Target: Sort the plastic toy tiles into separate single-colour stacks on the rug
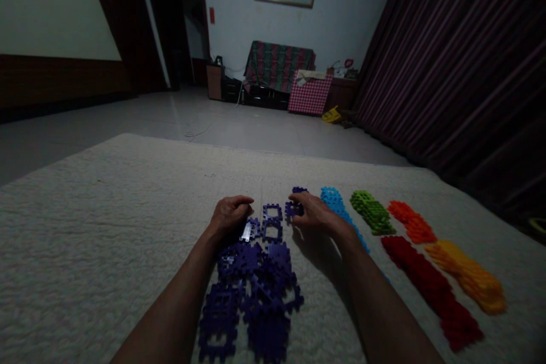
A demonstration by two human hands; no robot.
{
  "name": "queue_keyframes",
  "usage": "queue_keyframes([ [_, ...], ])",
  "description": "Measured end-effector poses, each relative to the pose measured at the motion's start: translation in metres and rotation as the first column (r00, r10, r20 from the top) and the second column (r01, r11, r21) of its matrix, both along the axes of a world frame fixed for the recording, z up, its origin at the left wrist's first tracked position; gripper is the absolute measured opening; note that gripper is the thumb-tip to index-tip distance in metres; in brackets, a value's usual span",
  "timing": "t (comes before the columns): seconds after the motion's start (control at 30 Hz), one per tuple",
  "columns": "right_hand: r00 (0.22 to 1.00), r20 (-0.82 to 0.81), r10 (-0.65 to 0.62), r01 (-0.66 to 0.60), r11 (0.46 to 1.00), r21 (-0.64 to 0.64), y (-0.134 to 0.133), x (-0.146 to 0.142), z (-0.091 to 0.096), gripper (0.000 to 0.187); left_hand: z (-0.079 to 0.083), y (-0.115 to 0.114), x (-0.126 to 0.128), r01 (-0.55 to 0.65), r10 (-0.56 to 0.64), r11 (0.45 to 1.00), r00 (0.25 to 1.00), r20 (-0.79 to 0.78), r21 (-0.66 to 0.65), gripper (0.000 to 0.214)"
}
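Observation:
Purple interlocking plastic tiles (pixel 267 273) lie in a loose pile on the pale quilted cover, some with square or round openings. My left hand (pixel 230 217) rests at the pile's upper left edge, fingers curled, beside a shiny purple tile (pixel 249 230); whether it grips anything is hidden. My right hand (pixel 313 211) pinches a purple square-holed tile (pixel 292 209) between thumb and fingers, just right of the pile. Another purple tile (pixel 300 189) shows right behind that hand. Between the hands lies a purple frame tile (pixel 272 212) with a square opening.
To the right lie rows of blue tiles (pixel 335 199), green tiles (pixel 371 211), orange tiles (pixel 412 222), red tiles (pixel 430 290) and yellow tiles (pixel 467 273). Beyond the cover's far edge are a tiled floor (pixel 170 119), a cloth-draped cabinet (pixel 277 68) and a dark curtain (pixel 447 57).

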State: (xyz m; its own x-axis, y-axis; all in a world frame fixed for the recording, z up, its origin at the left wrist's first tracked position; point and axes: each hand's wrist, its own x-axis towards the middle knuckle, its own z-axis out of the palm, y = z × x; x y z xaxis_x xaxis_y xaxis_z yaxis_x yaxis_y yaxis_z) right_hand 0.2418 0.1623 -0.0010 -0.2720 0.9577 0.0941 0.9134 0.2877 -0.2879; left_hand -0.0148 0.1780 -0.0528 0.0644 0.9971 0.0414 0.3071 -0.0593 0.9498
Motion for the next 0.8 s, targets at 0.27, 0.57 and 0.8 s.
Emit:
queue_keyframes([
  [0.27,0.985,0.079,-0.153,0.149,0.987,0.055,0.039,0.023,0.025,0.058,-0.001,0.002,-0.001,0.009,-0.007,0.999,0.999,-0.045,0.039,0.038],
  [0.57,0.968,0.216,-0.127,0.139,0.989,-0.040,0.067,0.031,0.010,0.060,0.003,0.002,-0.002,0.028,-0.021,0.998,0.994,-0.105,0.061,0.038],
  [0.8,0.972,0.194,-0.136,0.144,0.989,-0.028,0.065,0.030,0.004,0.062,0.000,0.002,-0.001,0.015,-0.011,0.998,0.998,-0.055,0.057,0.036],
])
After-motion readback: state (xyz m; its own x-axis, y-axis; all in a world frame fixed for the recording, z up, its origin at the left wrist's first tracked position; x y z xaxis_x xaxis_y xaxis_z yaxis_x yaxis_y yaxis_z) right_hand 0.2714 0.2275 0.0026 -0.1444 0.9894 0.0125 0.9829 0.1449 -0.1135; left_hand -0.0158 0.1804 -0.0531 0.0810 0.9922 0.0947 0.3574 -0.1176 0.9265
